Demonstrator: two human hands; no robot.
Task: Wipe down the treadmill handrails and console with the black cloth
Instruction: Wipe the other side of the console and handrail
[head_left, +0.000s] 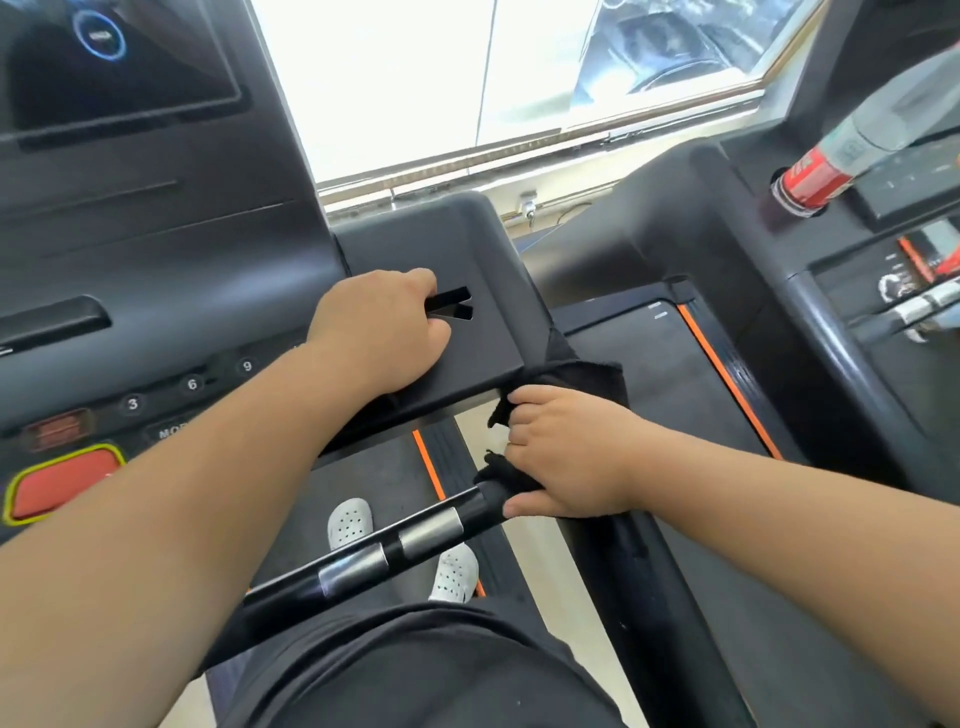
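Observation:
My right hand (566, 457) grips the black cloth (576, 379) around the right end of the black handrail (363, 561), where the bar meets the treadmill's side arm. The cloth bunches above and below my fingers. My left hand (382, 332) rests as a loose fist on the flat dark side panel (488, 353) of the console, next to a slot. It holds nothing that I can see. The console (156, 249) with its dark screen and number keys fills the left of the view.
A red stop button (62, 491) sits at the console's lower left. A second treadmill stands to the right, with a red-labelled bottle (815, 176) in its cup holder. Below are the belt with orange edge strips and my white shoes (454, 571). A bright window lies ahead.

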